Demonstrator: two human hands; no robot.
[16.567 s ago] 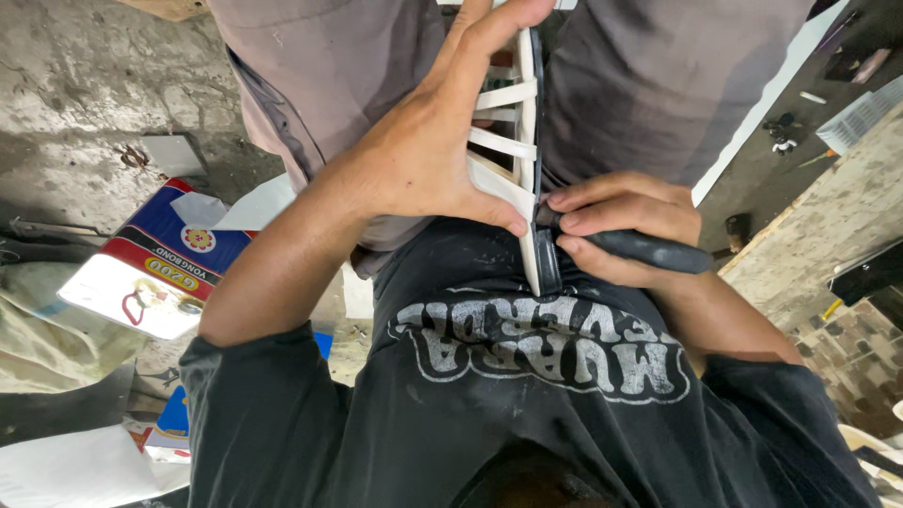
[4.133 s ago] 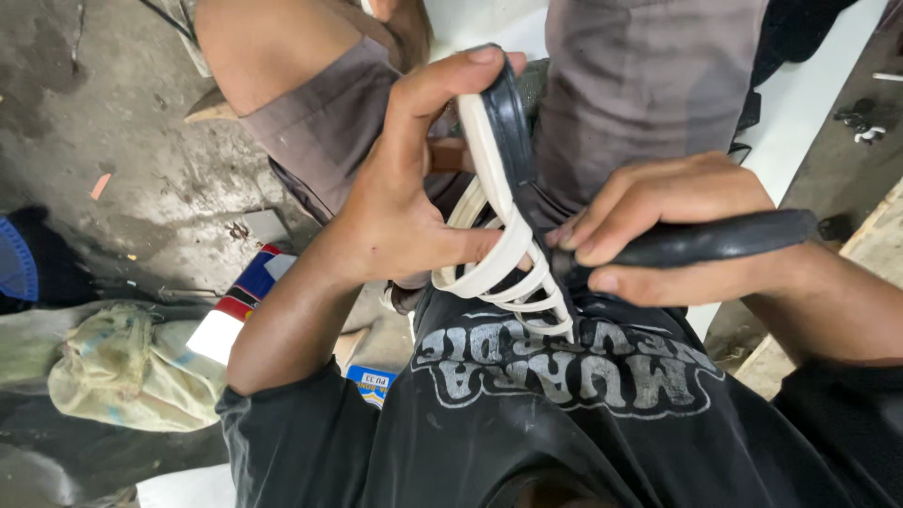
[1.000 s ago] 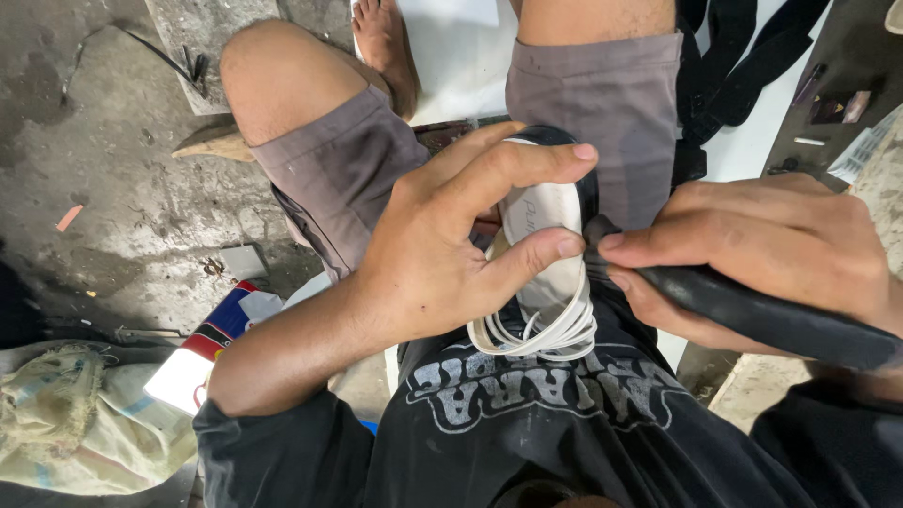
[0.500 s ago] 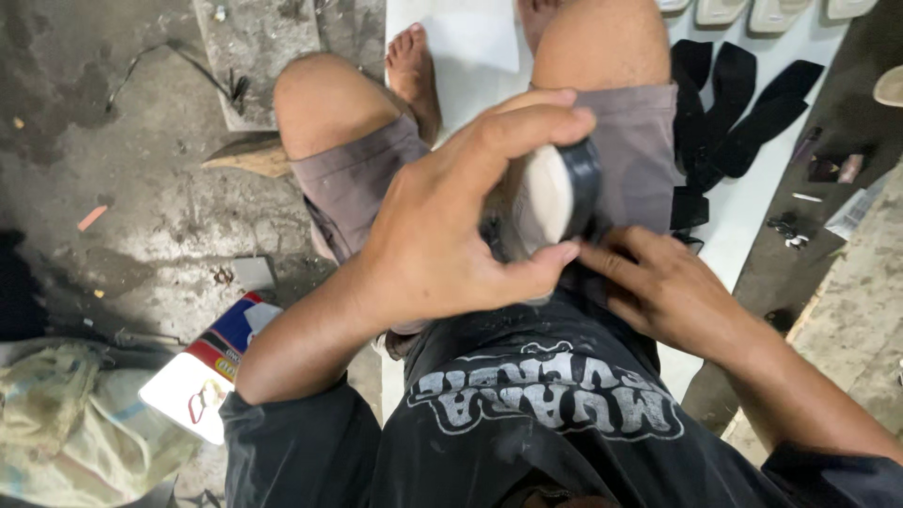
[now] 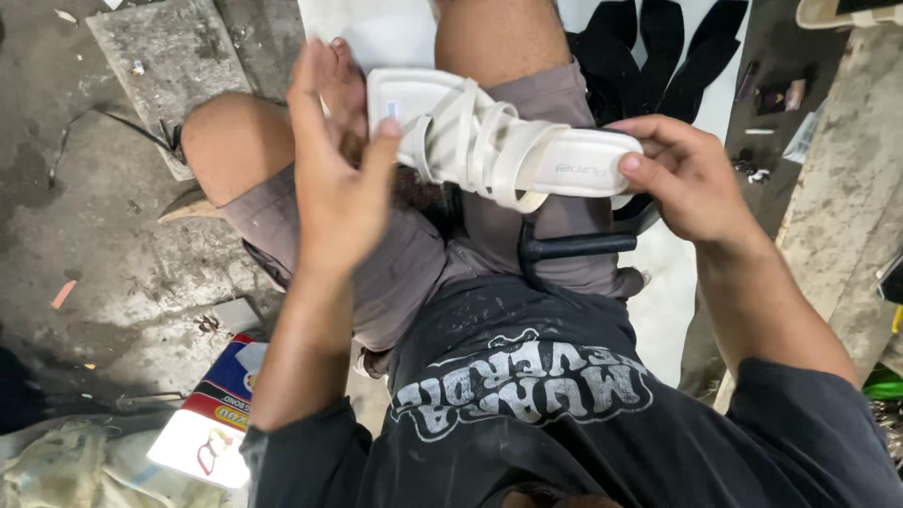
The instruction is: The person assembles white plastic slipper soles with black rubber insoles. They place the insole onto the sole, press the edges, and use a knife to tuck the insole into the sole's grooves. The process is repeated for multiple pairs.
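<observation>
A white strappy sandal (image 5: 489, 141) lies sideways above my lap, insole up. My left hand (image 5: 334, 179) holds its heel end, thumb on the insole and fingers spread behind it. My right hand (image 5: 687, 179) grips the toe end between thumb and fingers. A black tool with a bar handle (image 5: 574, 246) rests on my grey shorts below the sandal, held by neither hand.
Several black sole pieces (image 5: 658, 47) lie on a white sheet (image 5: 376, 28) ahead of my knees. A colourful box (image 5: 221, 404) and a crumpled cloth (image 5: 56, 466) sit on the concrete floor at left. A concrete ledge (image 5: 847, 160) runs along the right.
The sandal has been turned flat and sideways, insole up, now held at both ends. My right hand has let go of the black tool, which now lies on my lap.
</observation>
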